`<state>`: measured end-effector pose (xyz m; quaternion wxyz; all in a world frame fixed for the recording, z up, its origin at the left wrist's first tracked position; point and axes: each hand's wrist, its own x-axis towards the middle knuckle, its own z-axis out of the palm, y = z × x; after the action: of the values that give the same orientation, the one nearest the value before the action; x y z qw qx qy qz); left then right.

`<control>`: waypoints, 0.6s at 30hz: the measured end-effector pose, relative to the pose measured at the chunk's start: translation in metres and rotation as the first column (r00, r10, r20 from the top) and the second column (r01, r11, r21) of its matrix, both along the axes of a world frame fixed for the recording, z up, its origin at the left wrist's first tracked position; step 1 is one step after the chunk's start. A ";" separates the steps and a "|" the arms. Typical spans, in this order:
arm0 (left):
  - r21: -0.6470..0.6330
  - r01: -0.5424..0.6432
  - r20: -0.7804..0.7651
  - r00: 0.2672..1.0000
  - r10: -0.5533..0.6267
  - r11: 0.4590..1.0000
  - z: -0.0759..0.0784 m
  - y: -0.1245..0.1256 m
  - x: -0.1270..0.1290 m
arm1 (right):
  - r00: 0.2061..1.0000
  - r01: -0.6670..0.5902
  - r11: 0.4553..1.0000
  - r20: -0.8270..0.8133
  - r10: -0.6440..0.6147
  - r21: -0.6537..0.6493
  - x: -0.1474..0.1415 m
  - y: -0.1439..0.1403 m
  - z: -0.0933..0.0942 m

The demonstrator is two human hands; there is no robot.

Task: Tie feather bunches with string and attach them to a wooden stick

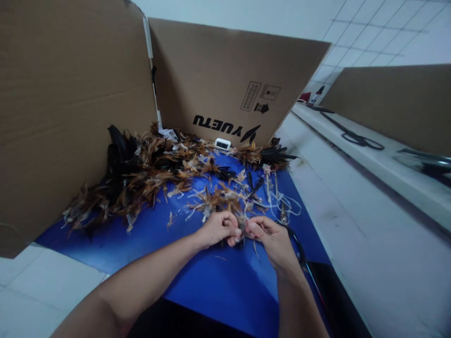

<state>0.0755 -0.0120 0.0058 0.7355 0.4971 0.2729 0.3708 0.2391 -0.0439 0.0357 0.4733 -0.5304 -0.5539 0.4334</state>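
Note:
My left hand point(222, 228) is closed in a pinch on a small tuft of greyish-brown feathers point(241, 220) above a blue table surface point(225, 286). Close beside it, my right hand point(269, 234) is also pinched, with a thin pale string at its fingertips; the exact grip is partly hidden by the fingers. Just beyond both hands lies a loose heap of brown feathers point(218, 199). To the right, a clear, looped cord point(291, 205) lies on the blue surface. Beside my right wrist is a black curved handle point(299, 244), partly covered by the arm.
A big pile of brown and black feathers point(141, 173) spreads along the left and back. A small white digital timer point(222, 144) stands before an upright cardboard panel point(211, 75). Another cardboard panel point(70, 108) rises at left. Black scissors point(362, 140) lie on the ledge at right.

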 end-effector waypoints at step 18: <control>0.300 0.085 -0.257 0.966 -0.006 0.950 -0.008 -0.007 0.000 | 0.982 -0.151 0.988 0.118 0.150 0.003 -0.010 -0.006 0.012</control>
<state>0.0750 -0.0195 -0.0022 0.6164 0.6552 0.2914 0.3253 0.2294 -0.0503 0.0475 0.4086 -0.5089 -0.6220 0.4327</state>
